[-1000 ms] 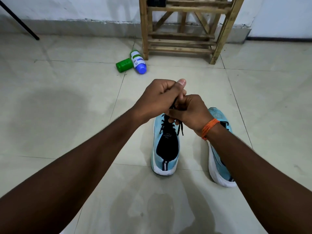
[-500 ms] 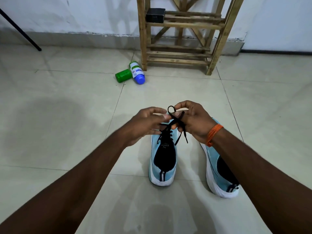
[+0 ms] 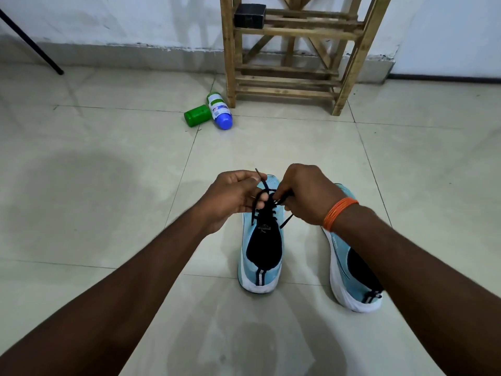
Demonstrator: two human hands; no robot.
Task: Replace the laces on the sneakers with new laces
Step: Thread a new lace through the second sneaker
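Fingers (image 3: 248, 183) of the left hand (image 3: 230, 199) are curled and pinch one end of the black lace (image 3: 272, 210), whose tip points up above them. The right hand (image 3: 306, 196) grips the other end, and both work just over the tongue of the left sneaker (image 3: 260, 270). I think they hold the ends up and apart so that the lace is tight while a knot is made. This sneaker stands on the tiled floor (image 3: 108, 213) with its heel near the person, so the eyelets are easy to reach. The right sneaker (image 3: 349, 278) stands just beside it; whether it has a lace, I cannot tell. Far behind, two bottles (image 3: 217, 112) lie beside a wooden rack (image 3: 287, 77).
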